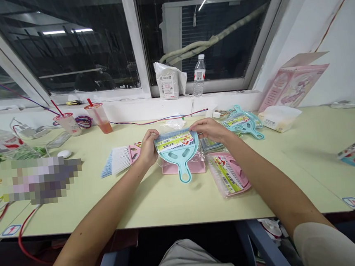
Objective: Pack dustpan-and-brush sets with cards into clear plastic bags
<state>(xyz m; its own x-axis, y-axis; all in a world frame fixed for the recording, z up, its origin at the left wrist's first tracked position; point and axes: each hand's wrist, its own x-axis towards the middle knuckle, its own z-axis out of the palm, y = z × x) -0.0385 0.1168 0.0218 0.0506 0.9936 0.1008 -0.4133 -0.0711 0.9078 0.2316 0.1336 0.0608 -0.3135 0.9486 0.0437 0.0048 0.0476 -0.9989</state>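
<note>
A light-blue dustpan (179, 155) with a blue-bristled brush and a printed label card is held up over the table. My left hand (149, 148) is closed on its left edge, and my right hand (210, 130) pinches its upper right corner. Clear plastic film shows around its sides. Beneath it lies a pink dustpan (201, 167), mostly hidden. To the left, partly behind my left hand, is a pink hand brush (135, 153) with white bristles, beside blue bristles. A bagged pink dustpan set (229, 174) lies near my right forearm.
Bagged blue dustpan sets (243, 123) and a tissue pack (279, 118) are at the back right. Two drink cups (99, 118) stand back left near cables. A water bottle (199, 76) rests on the sill. A pink box (294, 83) leans by the wall.
</note>
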